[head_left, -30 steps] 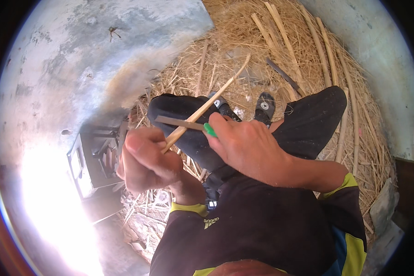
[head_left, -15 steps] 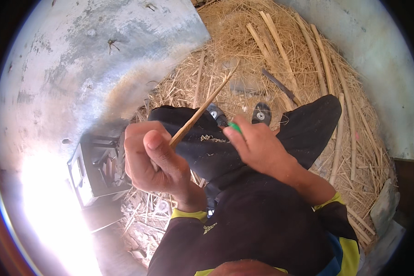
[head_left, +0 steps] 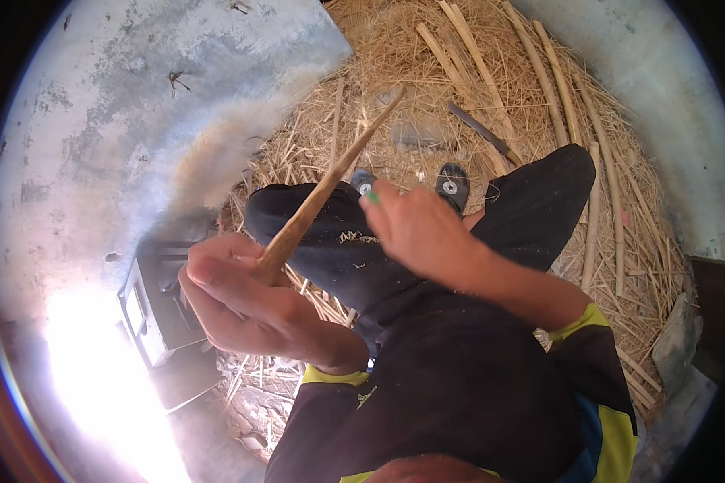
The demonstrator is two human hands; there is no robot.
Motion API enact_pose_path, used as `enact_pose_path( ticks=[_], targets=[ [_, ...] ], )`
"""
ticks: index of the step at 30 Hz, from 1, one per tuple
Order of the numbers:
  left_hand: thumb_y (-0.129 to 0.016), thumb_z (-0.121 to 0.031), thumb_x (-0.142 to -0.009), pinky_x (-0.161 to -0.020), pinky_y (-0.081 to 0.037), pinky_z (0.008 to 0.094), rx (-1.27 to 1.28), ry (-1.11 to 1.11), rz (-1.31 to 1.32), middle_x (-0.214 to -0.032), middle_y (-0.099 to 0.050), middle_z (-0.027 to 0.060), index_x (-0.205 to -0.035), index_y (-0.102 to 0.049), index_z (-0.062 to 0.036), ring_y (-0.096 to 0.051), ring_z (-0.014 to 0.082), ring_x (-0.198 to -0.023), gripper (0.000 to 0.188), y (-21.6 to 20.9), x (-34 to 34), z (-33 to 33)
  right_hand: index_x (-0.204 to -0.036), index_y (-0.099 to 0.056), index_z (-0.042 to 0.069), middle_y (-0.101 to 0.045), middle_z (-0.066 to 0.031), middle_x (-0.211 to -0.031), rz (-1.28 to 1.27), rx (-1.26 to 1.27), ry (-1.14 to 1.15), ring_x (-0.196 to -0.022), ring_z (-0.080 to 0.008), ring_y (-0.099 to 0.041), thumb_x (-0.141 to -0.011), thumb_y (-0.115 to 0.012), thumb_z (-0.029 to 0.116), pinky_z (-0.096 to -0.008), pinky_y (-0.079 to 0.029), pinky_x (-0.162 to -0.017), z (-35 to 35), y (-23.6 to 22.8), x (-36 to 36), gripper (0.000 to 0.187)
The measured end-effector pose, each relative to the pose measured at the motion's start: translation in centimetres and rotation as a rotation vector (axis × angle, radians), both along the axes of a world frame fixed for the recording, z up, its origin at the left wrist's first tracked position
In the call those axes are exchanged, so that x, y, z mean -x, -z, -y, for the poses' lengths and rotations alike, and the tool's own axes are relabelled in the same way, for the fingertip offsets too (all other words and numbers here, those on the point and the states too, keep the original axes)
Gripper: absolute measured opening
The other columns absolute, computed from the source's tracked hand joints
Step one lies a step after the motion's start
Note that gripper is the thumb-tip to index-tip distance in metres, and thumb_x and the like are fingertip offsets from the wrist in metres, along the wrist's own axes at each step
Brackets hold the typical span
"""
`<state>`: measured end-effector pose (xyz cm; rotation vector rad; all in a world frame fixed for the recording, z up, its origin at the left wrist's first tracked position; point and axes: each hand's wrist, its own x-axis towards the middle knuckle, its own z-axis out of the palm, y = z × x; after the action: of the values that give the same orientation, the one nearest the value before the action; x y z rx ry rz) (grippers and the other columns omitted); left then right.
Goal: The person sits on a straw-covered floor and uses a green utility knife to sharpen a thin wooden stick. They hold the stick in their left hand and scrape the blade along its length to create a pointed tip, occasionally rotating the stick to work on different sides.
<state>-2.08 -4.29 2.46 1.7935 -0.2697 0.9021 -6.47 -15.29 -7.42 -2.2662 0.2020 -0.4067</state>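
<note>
My left hand [head_left: 246, 298] is closed around the thick lower end of a tapering bamboo stick [head_left: 318, 197]. The stick slants up and away to the right, ending in a thin point above the straw. In my right hand [head_left: 423, 237], whose fingers are curled and somewhat blurred, is a small tool with a green handle [head_left: 371, 196]. Only a bit of the green shows; its working end cannot be made out. That hand is right of the stick, over my dark trousers [head_left: 532, 209], where pale curled shavings [head_left: 356, 237] lie.
Straw and split strips [head_left: 427, 60] cover the floor ahead. A long dark blade [head_left: 474, 125] with a wooden handle lies there beyond my shoes [head_left: 452, 185]. Several bamboo poles [head_left: 616, 209] lie at the right. A grey box [head_left: 149, 298] stands at the left by the stained wall [head_left: 137, 105].
My left hand has shifted left and tilted, bringing the stick with it and baring more of its lower end. My right hand has moved left and slightly up with the green-handled tool.
</note>
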Motion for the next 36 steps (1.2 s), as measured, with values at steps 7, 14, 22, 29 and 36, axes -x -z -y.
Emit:
enact_pose_path(
  ticks=[7, 14, 22, 29, 36],
  targets=[
    [-0.041, -0.032, -0.104, -0.041, -0.022, 0.0221, 0.015, -0.058, -0.037, -0.057, -0.043, 0.0004, -0.065, -0.045, -0.0062, -0.035, 0.0062, -0.047, 0.047, 0.3, -0.2, -0.8, -0.087, -0.053, -0.003, -0.055, -0.0227, -0.054, 0.044, -0.021, -0.034, -0.054, -0.0430, -0.059, -0.096, -0.053, 0.022, -0.0491, -0.046, -0.051, -0.7, 0.1, -0.1, 0.027],
    [-0.045, -0.034, -0.103, -0.039, -0.025, 0.0212, 0.076, -0.164, -0.082, -0.053, -0.038, -0.0011, -0.064, -0.044, -0.0060, -0.035, 0.0055, -0.044, 0.048, 0.1, -0.7, -0.6, -0.090, -0.055, -0.004, -0.057, -0.0259, -0.059, 0.023, -0.067, -0.106, -0.060, -0.0453, -0.060, -0.096, -0.052, 0.022, -0.0499, -0.049, -0.054, -0.8, -1.1, -0.5, 0.026],
    [-0.046, -0.036, -0.102, -0.040, -0.027, 0.0204, 0.076, -0.124, -0.035, -0.055, -0.036, -0.0019, -0.063, -0.043, -0.0061, -0.035, 0.0054, -0.046, 0.049, 0.5, -1.1, -1.3, -0.091, -0.056, -0.005, -0.058, -0.0296, -0.063, -0.001, -0.058, -0.045, -0.065, -0.0461, -0.062, -0.096, -0.051, 0.024, -0.0519, -0.049, -0.057, 0.8, 0.3, -2.3, 0.030],
    [-0.045, -0.035, -0.102, -0.040, -0.024, 0.0203, 0.057, -0.143, -0.058, -0.055, -0.035, -0.0021, -0.062, -0.042, -0.0071, -0.034, 0.0050, -0.046, 0.049, 0.6, -1.2, -1.7, -0.089, -0.057, -0.006, -0.058, -0.0295, -0.063, -0.126, 0.003, -0.081, -0.065, -0.0470, -0.061, -0.097, -0.050, 0.025, -0.0535, -0.048, -0.061, 2.9, 2.6, -3.5, 0.033],
    [-0.045, -0.035, -0.103, -0.040, -0.025, 0.0206, -0.005, -0.171, -0.047, -0.054, -0.035, -0.0021, -0.062, -0.041, -0.0080, -0.033, 0.0046, -0.046, 0.049, 0.9, -1.6, -2.5, -0.087, -0.056, -0.005, -0.058, -0.0286, -0.063, -0.095, 0.012, -0.063, -0.065, -0.0469, -0.060, -0.098, -0.050, 0.026, -0.0523, -0.048, -0.061, 3.3, 3.7, -4.4, 0.034]
  ],
)
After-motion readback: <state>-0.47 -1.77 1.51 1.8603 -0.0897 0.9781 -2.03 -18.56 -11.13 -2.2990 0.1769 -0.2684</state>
